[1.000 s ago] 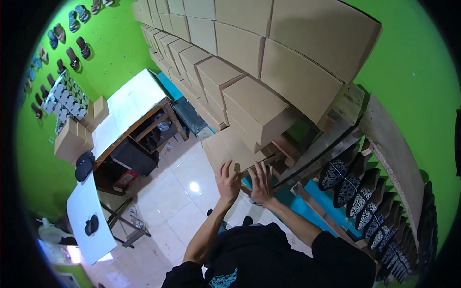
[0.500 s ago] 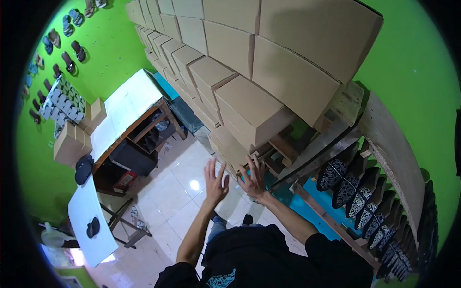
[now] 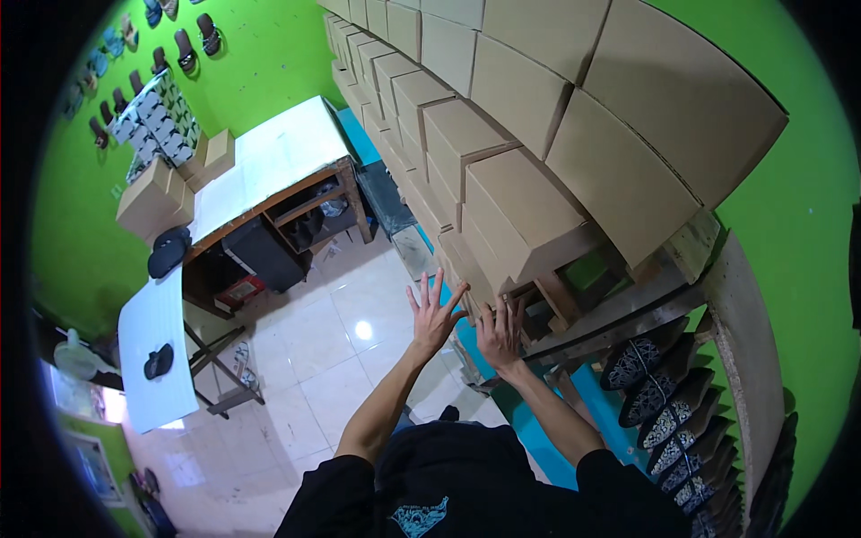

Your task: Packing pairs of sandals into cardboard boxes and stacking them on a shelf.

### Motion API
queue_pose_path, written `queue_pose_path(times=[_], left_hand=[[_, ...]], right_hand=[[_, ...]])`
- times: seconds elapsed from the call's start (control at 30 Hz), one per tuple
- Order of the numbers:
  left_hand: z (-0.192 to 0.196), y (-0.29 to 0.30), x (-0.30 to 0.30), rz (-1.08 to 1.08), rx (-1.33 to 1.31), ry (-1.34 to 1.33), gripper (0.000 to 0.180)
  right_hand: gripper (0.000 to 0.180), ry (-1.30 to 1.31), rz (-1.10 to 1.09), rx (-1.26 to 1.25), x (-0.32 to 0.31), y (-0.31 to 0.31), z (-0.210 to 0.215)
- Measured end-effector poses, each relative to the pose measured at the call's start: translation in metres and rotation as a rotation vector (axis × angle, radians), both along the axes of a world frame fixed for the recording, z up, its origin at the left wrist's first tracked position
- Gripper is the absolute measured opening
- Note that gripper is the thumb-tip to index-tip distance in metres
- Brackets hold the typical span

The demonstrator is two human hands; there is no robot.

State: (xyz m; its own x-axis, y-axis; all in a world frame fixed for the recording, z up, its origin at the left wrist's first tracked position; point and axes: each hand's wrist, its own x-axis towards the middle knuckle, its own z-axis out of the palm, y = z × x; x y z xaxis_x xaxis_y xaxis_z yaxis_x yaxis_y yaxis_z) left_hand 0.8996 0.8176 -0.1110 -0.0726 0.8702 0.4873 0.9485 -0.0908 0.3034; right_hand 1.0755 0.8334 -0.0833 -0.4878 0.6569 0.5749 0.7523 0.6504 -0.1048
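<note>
Brown cardboard boxes [image 3: 525, 197] stand in stepped rows along the right side. My left hand [image 3: 435, 323] is spread open beside the end of a low, flat-lying box [image 3: 466, 276], its thumb side close to the cardboard. I cannot tell whether it touches. My right hand [image 3: 500, 342] is just to its right, at the near end of that low box, fingers a little apart and bent at the tips. Its fingertips overlap the box's near edge, and neither hand grips anything that I can see.
A wooden rack frame [image 3: 628, 321] supports the boxes, with patterned dark shoes [image 3: 668, 421] hanging at the right. A white-topped desk [image 3: 269, 170] and a folding table [image 3: 154, 354] with a black cap [image 3: 159, 361] stand left. Sandals [image 3: 186, 52] hang on the green wall.
Both hands have moved rightward and closer to the low box; the right fingertips now overlap its near end. The view has shifted, so the boxes and desk appear further right.
</note>
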Motion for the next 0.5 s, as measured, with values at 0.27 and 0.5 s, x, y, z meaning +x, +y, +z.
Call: queue_pose_path(times=[0.27,0.5], left_hand=[[0.007,0.011,0.010,-0.015,-0.025,-0.026,0.082],[0.010,0.008,0.011,-0.005,-0.087,-0.008,0.081]], right_hand=[[0.040,0.000,-0.027,0.025,0.007,0.006,0.006],[0.039,-0.010,-0.031,0.017,0.010,0.009,0.001]])
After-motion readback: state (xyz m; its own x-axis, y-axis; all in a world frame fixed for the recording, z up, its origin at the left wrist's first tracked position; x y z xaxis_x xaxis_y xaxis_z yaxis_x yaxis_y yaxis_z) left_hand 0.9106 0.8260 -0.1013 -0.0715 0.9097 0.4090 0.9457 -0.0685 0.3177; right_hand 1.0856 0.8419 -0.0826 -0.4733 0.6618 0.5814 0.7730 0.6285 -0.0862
